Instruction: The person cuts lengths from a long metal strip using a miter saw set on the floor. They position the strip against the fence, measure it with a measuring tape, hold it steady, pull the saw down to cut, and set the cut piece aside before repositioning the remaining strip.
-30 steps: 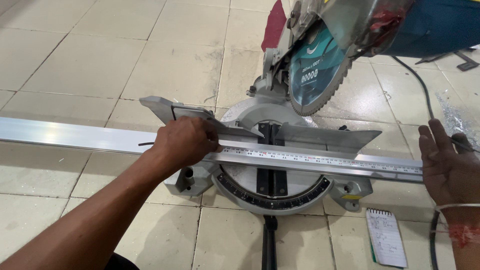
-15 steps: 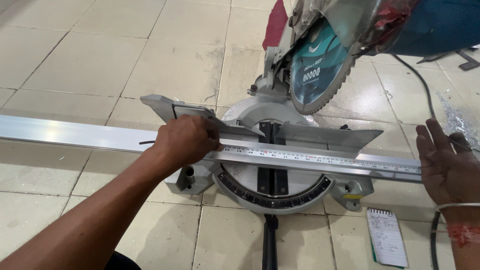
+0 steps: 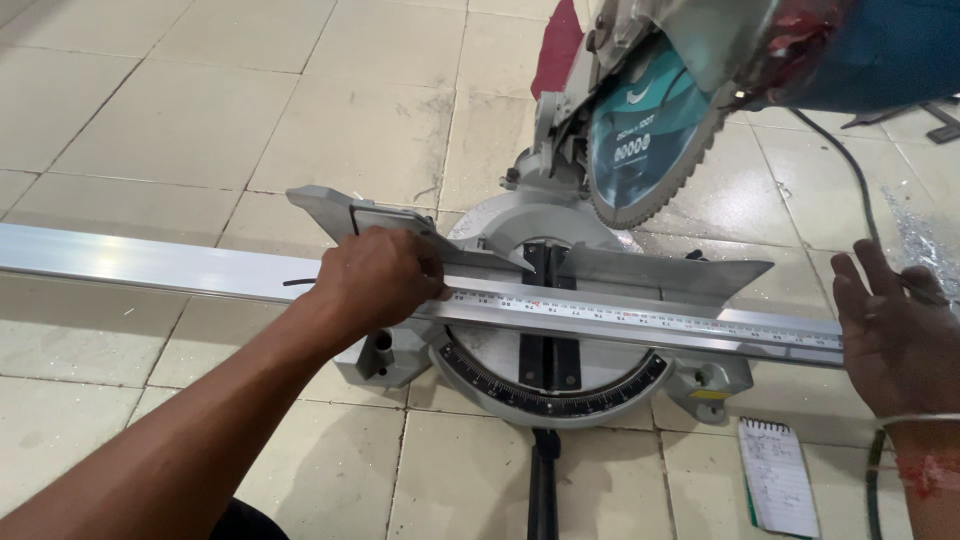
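The mitre saw (image 3: 560, 330) is sitting on the tiled floor (image 3: 200, 120), its toothed blade (image 3: 650, 140) raised above the turntable. Across its base the long aluminium bar (image 3: 150, 265) is lying against the fence, a steel ruler (image 3: 640, 318) on top. My left hand (image 3: 380, 280) is pressing down, fingers curled over the bar left of the blade. My right hand (image 3: 890, 335) is resting open at the bar's right end. A small notepad (image 3: 778, 475) is lying below the saw's right foot.

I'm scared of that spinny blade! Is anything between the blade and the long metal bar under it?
Nothing visible. The saw blade hangs raised above the metal bar, with only open air between them. The left hand presses the bar down well to the left of the blade, and the right hand sits at the bar's right end.
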